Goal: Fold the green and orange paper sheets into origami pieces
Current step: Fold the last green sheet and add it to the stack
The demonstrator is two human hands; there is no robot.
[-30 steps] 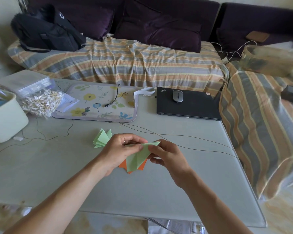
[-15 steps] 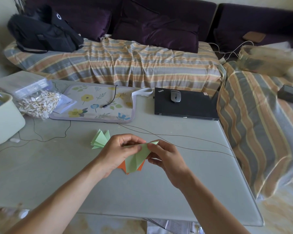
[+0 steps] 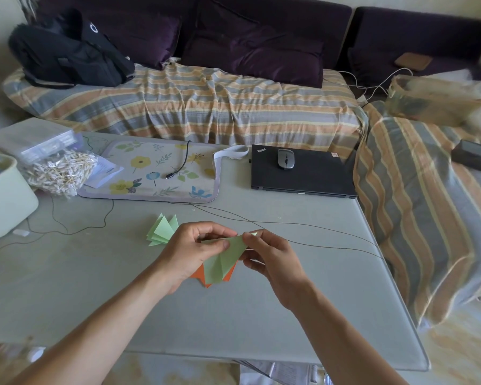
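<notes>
While held above the table (image 3: 95, 287) near its middle, the green sheet (image 3: 225, 258) is pinched by both hands: left hand (image 3: 190, 252) w/ curled fingers on its left part, right hand (image 3: 272, 262) nipping the far right tip. Orange paper (image 3: 206, 277) lies just beneath; folded green pieces (image 3: 161, 232) sit just left, laptop (image 3: 303, 176) w/ mouse (image 3: 286, 159) far right.

A pale green folded paper sheet (image 3: 224, 257), creased into a long triangular shape, is hanging point-down above the table, pinched at its upper edge from both sides. Orange folded paper pieces (image 3: 206, 275) are lying flat directly beneath it, partly hidden. A stack of light green folded triangular pieces (image 3: 161, 230) is resting nearby, fanned
</notes>
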